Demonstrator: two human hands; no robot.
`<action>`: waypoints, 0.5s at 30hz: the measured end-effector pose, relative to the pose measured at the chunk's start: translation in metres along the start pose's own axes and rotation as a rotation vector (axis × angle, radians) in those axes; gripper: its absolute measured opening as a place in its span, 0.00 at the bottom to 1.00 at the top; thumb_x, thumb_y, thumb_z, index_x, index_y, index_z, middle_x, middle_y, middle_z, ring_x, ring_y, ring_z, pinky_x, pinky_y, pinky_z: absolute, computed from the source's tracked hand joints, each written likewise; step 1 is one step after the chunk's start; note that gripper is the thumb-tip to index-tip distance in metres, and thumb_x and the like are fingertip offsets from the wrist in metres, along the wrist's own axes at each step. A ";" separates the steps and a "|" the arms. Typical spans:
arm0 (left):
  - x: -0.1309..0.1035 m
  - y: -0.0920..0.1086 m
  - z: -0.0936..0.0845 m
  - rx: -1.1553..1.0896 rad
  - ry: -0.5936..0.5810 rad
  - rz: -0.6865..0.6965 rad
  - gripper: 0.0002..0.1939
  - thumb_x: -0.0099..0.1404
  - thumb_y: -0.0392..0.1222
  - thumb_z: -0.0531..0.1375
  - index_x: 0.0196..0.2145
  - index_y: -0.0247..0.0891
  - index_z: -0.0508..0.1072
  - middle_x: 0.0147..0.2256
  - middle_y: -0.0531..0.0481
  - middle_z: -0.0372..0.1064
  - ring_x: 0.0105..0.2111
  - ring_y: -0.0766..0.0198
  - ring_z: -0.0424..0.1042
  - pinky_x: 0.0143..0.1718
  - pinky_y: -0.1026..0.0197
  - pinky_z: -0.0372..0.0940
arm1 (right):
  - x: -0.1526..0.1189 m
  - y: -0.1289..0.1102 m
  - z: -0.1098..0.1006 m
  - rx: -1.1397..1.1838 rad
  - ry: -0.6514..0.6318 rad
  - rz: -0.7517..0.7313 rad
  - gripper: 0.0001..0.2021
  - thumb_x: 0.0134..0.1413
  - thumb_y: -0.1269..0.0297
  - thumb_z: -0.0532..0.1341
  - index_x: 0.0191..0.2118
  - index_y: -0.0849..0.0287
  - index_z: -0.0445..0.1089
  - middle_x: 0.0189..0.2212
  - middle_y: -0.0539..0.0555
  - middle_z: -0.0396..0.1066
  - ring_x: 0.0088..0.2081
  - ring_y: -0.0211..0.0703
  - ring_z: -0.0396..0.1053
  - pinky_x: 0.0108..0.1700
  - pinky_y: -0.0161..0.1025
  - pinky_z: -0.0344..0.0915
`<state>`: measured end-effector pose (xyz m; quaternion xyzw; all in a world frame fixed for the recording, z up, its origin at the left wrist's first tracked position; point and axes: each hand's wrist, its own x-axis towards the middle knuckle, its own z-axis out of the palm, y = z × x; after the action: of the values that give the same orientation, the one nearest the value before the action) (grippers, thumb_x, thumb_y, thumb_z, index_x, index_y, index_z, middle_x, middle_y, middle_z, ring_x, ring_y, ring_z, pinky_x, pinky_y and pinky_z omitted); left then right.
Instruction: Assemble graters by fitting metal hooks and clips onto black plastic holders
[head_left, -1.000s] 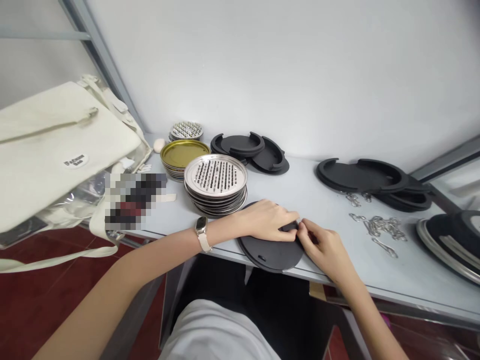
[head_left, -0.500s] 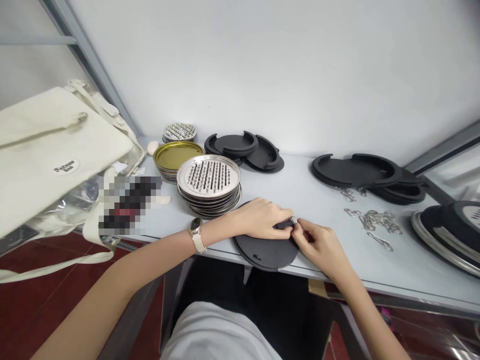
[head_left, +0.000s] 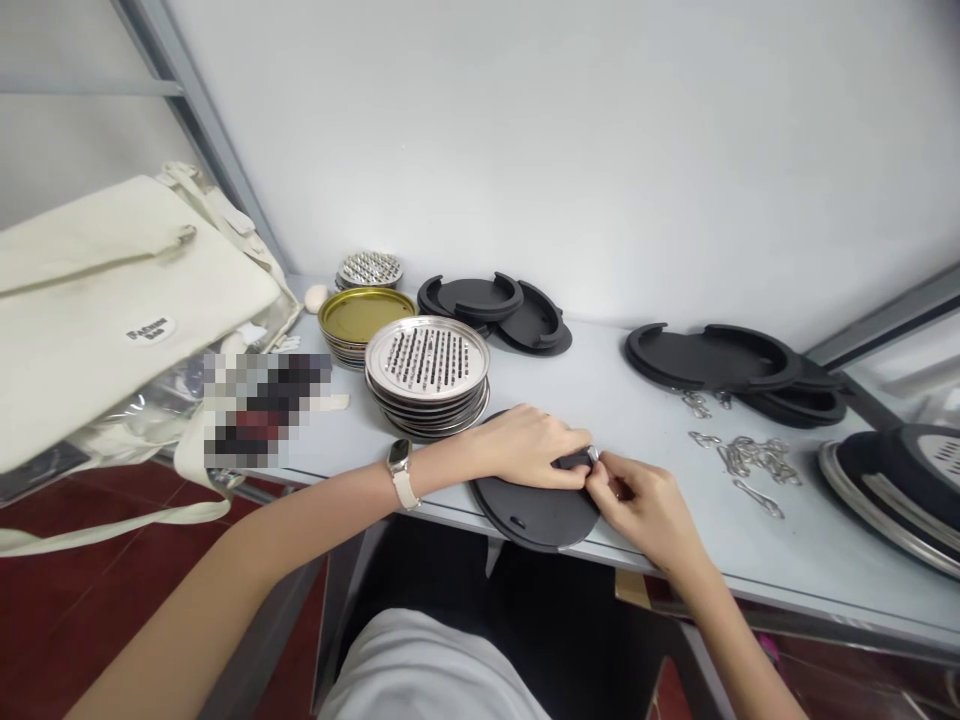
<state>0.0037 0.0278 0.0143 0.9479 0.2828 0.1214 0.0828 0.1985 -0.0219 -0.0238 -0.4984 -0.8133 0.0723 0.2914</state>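
Note:
At the table's front edge lies a black round plastic disc (head_left: 536, 515), a small slot near its rim. My left hand (head_left: 529, 447) is closed over its far side, fingers gripping a short black tab (head_left: 574, 460). From the right, my right hand (head_left: 641, 497) pinches a small shiny metal piece (head_left: 593, 455) at the tab's tip; fingertips hide most of it, so its exact kind is unclear. Both hands meet there. Close behind my left wrist stands a stack of round metal grater plates (head_left: 429, 358).
Loose bent-wire metal clips (head_left: 757, 460) lie to the right. Black round holders (head_left: 712, 358) rest at the back right, and more black holders (head_left: 480, 297) at the back middle. Gold lids (head_left: 367, 315) are stacked left. A cream bag (head_left: 112, 310) fills the left side.
The camera view has shifted slightly, so everything sits a little lower. Both hands keep their hold at the tab and metal piece, with barely any visible movement.

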 end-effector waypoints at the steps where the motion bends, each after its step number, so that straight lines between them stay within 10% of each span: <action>1: 0.000 0.000 0.000 0.001 0.003 0.006 0.13 0.67 0.51 0.51 0.34 0.40 0.67 0.31 0.51 0.73 0.27 0.62 0.72 0.25 0.61 0.51 | 0.000 0.000 0.000 -0.005 0.008 -0.009 0.17 0.57 0.66 0.53 0.19 0.56 0.49 0.14 0.44 0.49 0.18 0.32 0.49 0.23 0.32 0.50; 15: -0.001 0.000 -0.001 0.003 0.023 0.010 0.12 0.66 0.50 0.52 0.34 0.40 0.68 0.31 0.50 0.74 0.27 0.61 0.72 0.25 0.60 0.54 | 0.003 0.002 0.000 0.011 -0.046 0.079 0.16 0.59 0.62 0.52 0.20 0.56 0.52 0.14 0.44 0.51 0.17 0.32 0.52 0.22 0.31 0.51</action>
<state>0.0026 0.0274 0.0154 0.9479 0.2791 0.1323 0.0774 0.1991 -0.0184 -0.0238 -0.5265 -0.7991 0.0997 0.2724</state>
